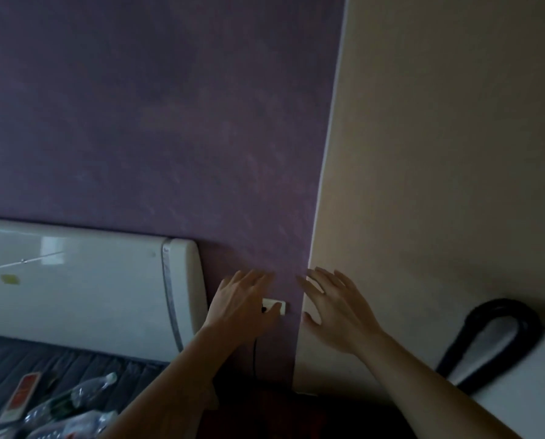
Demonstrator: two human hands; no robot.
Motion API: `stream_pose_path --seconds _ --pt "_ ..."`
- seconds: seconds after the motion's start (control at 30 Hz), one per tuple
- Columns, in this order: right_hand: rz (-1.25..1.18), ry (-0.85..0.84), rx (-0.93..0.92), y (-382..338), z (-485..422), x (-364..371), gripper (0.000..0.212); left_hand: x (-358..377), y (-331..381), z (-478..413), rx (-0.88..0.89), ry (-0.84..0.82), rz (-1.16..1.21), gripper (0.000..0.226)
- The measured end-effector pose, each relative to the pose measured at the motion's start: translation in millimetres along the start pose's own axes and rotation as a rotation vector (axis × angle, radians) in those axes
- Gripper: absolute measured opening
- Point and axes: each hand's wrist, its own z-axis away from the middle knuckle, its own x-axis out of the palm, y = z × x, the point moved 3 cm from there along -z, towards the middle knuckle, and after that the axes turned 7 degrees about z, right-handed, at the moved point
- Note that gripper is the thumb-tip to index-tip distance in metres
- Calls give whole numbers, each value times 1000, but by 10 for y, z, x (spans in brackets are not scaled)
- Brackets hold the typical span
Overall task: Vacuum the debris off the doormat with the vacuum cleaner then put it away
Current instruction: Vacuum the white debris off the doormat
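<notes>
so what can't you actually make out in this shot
All in the head view:
- wall socket: partly covered by the left hand; whether the hand pinches a plug is unclear.
- black cord: its lower end is lost in dark shadow.
- black hose: blurred, and what it joins is not visible.
- doormat: not in frame.

the left hand partly hides the wall socket.
</notes>
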Motion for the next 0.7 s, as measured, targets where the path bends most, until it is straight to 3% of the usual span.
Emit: stream_pose_path --seconds 0.13,0.33,0.7 --pt "-96 -54 144 -122 347 -491 67 -325 389 385 112 61 57 50" --pt "-96 -79 278 -161 994 -750 74 -251 770 770 215 18 112 62" --pt "-75 -122 478 568 1884 -796 71 224 1659 366 401 -26 168 66"
